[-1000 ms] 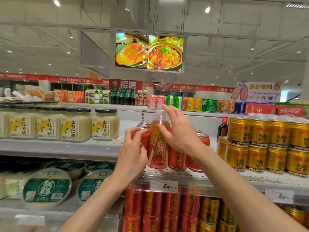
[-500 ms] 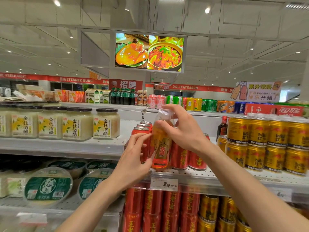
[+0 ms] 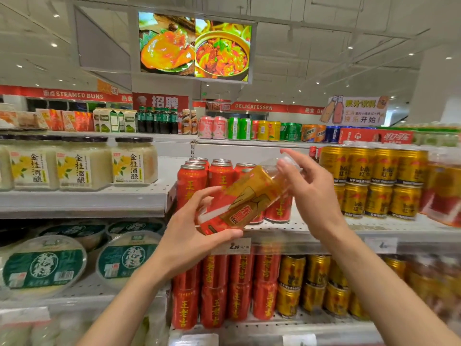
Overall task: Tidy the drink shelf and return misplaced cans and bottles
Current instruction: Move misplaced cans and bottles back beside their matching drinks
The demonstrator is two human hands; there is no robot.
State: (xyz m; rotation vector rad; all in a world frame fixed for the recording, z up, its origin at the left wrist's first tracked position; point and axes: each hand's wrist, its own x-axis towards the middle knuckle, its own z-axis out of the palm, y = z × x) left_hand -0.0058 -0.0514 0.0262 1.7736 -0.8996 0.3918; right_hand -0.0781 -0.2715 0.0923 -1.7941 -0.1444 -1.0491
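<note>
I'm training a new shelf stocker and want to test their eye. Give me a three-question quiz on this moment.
1. True or false: the bottle stands upright on the shelf.
2. Which hand grips the bottle's base? A) left hand B) right hand C) neither
3. Fill in: the cans right behind the bottle are ____ in colour.

Key
1. False: it is tilted, off the shelf, held by both hands.
2. A; the right hand pinches the cap end.
3. Red: the red cans; the gold cans stand to the right.
</note>
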